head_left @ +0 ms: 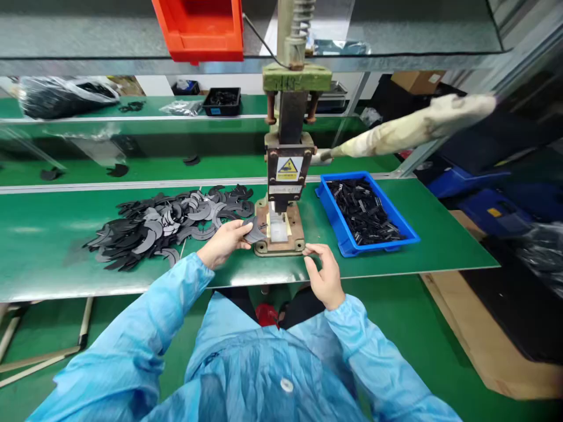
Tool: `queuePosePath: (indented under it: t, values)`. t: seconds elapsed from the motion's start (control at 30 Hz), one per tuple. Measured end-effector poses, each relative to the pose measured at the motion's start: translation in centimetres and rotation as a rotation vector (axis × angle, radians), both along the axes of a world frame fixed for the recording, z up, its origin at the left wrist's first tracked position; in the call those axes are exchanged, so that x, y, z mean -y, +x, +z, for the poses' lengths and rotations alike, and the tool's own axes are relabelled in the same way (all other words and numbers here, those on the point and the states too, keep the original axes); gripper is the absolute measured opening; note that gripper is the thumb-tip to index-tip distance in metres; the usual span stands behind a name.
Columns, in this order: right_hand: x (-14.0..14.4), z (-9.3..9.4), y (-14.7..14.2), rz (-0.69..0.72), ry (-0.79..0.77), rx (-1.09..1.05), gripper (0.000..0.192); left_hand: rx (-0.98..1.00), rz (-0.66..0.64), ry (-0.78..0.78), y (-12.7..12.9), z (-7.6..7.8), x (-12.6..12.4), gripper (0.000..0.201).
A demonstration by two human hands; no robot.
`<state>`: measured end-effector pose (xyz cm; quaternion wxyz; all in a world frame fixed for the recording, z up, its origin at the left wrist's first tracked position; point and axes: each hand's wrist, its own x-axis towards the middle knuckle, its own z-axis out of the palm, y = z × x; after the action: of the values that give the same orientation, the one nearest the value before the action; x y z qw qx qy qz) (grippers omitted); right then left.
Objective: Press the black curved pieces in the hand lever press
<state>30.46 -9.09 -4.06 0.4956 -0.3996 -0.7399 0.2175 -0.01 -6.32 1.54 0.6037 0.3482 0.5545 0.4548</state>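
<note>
My left hand (227, 239) pinches a dark grey curved flat piece (254, 232) at the left edge of the press base (260, 248). My right hand (324, 273) is by the base's front right corner, fingers apart, with nothing visible in it. Between the hands stands a hand press (285, 158) with a yellow warning label on its front. A pale block (278, 228) sits on the base beneath the ram. To the left of the press lies a loose heap of curved dark pieces (153, 228), black and grey.
Right of the press a blue tray (343, 237) holds many small black parts. The press's wrapped lever (409, 126) sticks out to the right above it. An orange bin (200, 50) hangs overhead at the shelf edge. Behind, a black tray (223, 110) stands on the rear shelf.
</note>
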Motion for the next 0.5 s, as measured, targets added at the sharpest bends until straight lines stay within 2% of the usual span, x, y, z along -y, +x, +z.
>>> queuePosePath:
  t: [0.1,0.23,0.3,0.4,0.5]
  values:
    - [-0.9,-1.7,0.9,-0.048,-0.032,0.015,0.028,-0.06,0.153,-0.085,-2.5,0.5,-6.0,0.032]
    - [-1.3,-2.8,0.9,-0.087,-0.057,0.045,0.025,-0.082,0.306,0.004,-4.9,2.2,-14.3,0.02]
    - [-1.3,-2.9,0.8,-0.102,-0.07,0.055,0.024,-0.096,0.373,0.047,-5.5,2.6,-16.9,0.017]
    - [-1.4,-2.9,0.9,-0.122,-0.097,0.059,0.024,-0.13,0.426,0.079,-5.5,2.0,-17.8,0.02]
    - [-1.5,-3.1,1.1,-0.121,-0.127,0.062,0.025,-0.151,0.438,0.137,-4.9,1.2,-14.6,0.021]
